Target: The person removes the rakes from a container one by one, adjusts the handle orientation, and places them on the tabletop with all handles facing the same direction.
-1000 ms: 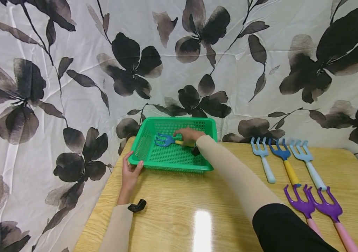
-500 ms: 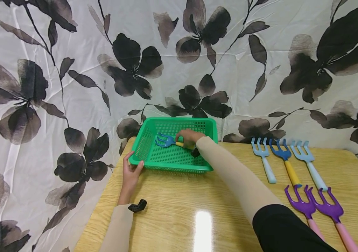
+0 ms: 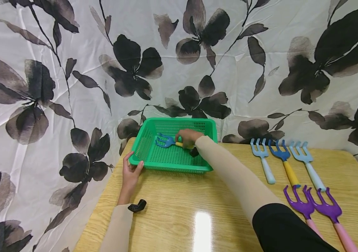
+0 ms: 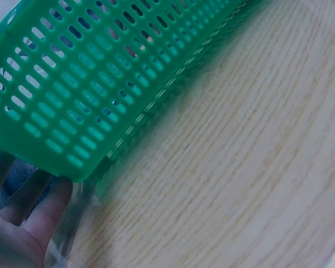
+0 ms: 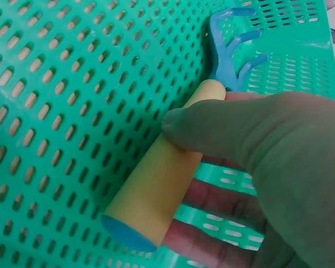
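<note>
A green plastic basket [image 3: 166,166] with slotted walls stands on the wooden table. My left hand [image 3: 130,175] grips its near left corner, fingers along the left side and thumb at the front; the left wrist view shows fingers against the corner rim [image 4: 72,177]. Inside the basket lies a hand rake with blue prongs [image 3: 166,141] and a yellow handle [image 5: 156,184]. Reaching in from the right, my right hand [image 3: 189,136] holds that handle, thumb [image 5: 184,124] on top and fingers beneath. The prongs point to the basket's left.
On the right of the table lie two light blue hand forks [image 3: 262,157] [image 3: 308,162], a blue hand rake with a yellow handle [image 3: 286,162] between them, and two purple rakes with pink handles [image 3: 301,206] [image 3: 330,210] nearer me. A floral cloth [image 3: 241,80] hangs behind the table.
My right fingers have closed a little further round the yellow handle. The rake has shifted very slightly to the right. My left hand and the basket stay in place.
</note>
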Motion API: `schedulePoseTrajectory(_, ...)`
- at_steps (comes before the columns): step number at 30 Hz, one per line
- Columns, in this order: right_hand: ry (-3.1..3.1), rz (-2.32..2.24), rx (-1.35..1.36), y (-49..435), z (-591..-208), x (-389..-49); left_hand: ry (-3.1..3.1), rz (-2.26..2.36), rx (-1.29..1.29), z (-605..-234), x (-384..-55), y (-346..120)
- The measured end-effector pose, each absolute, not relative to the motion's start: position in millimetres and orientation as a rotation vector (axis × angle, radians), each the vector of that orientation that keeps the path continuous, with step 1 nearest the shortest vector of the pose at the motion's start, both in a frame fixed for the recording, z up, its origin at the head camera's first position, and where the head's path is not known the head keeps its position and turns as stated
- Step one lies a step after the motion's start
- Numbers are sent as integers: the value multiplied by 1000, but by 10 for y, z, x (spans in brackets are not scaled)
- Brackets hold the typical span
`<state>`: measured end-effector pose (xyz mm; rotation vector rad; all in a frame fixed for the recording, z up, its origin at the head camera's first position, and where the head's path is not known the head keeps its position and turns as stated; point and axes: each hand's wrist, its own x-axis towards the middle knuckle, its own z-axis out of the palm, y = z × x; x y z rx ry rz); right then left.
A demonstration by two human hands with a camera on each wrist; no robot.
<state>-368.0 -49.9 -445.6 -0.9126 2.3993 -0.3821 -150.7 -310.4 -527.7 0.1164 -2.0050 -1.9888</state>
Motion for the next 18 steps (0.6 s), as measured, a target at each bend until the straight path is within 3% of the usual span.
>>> schedulePoseTrajectory(18,2456,-366,-1091,-175,-3674,-3556,-1995,-2053,125,-4951,-1368,-3000)
